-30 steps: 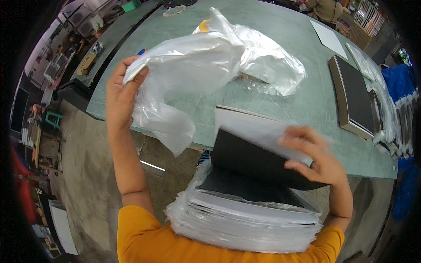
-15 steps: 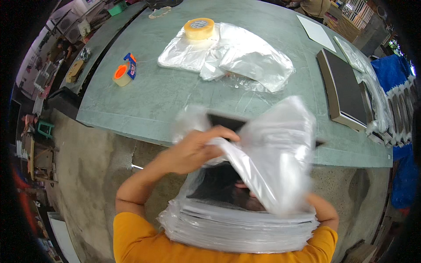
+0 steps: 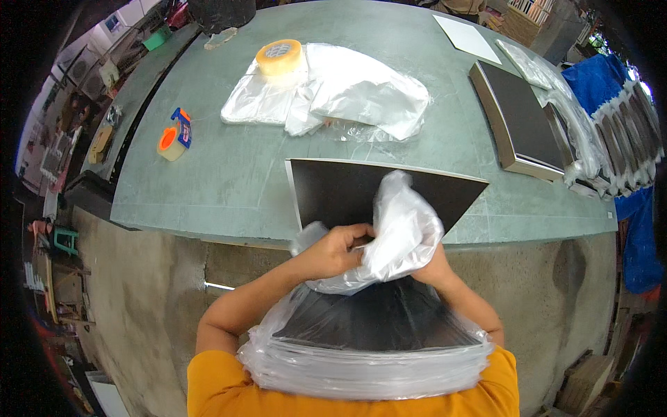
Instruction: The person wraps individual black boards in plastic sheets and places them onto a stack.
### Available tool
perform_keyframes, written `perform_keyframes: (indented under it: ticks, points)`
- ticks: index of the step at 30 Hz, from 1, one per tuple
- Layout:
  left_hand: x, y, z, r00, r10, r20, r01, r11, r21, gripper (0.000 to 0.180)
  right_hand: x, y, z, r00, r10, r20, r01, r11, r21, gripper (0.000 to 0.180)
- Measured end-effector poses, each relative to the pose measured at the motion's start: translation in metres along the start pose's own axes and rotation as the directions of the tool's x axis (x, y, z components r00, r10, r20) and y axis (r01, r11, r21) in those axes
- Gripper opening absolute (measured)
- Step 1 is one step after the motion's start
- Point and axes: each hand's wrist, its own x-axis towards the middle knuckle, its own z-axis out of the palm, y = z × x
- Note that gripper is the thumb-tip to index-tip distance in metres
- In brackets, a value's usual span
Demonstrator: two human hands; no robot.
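A clear plastic bag [image 3: 406, 233] stands bunched up in front of my chest. My left hand [image 3: 339, 251] is closed on its left part, fingers pinching the film. Against the right side of the bag, my right hand [image 3: 432, 270] grips the film, its fingertips mostly hidden by the plastic. Just beyond both hands, a flat dark panel [image 3: 333, 184] with a pale edge lies at the table's near edge, partly covered by the bag. Close to my body is a stack of plastic-wrapped dark panels [image 3: 368, 372]; film spreads over the top one.
On the green table [image 3: 229, 187], a roll of clear tape [image 3: 279, 59] sits on a pile of plastic bags [image 3: 368, 90]. A tape dispenser [image 3: 174, 135] is at left. A stack of dark panels [image 3: 521, 115], a white sheet [image 3: 465, 38] and wrapped panels [image 3: 629, 132] are at right.
The raised, spread plastic has come down into a narrower bunch between my hands, uncovering the dark panel on the table. My right hand now shows beside the bag.
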Motion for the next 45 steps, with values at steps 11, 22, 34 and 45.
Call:
perform_keyframes:
  ticks: [11, 22, 34, 45]
  points:
    - [-0.035, 0.084, -0.041, 0.417, 0.439, -0.796, -0.212, 0.899, 0.384, 0.008, 0.001, -0.001, -0.032, 0.61, 0.285, 0.739, 0.097, 0.899, -0.427, 0.084]
    - [-0.05, 0.104, -0.032, 0.65, 0.534, -0.541, 0.023, 0.697, 0.716, 0.019, 0.021, -0.05, 0.004, 0.832, 0.172, 0.527, 0.056, 0.919, -0.389, 0.048]
    - [-0.04, 0.091, -0.048, 0.7, 0.406, -0.588, 0.051, 0.792, 0.608, 0.015, 0.034, -0.031, -0.001, 0.96, 0.163, 0.228, -0.172, 0.985, 0.019, 0.012]
    - [-0.033, 0.093, -0.035, 0.663, 0.686, -0.3, 0.182, 0.242, 0.953, 0.025, 0.033, -0.036, -0.007, 0.936, 0.321, 0.142, -0.263, 0.91, -0.321, 0.022]
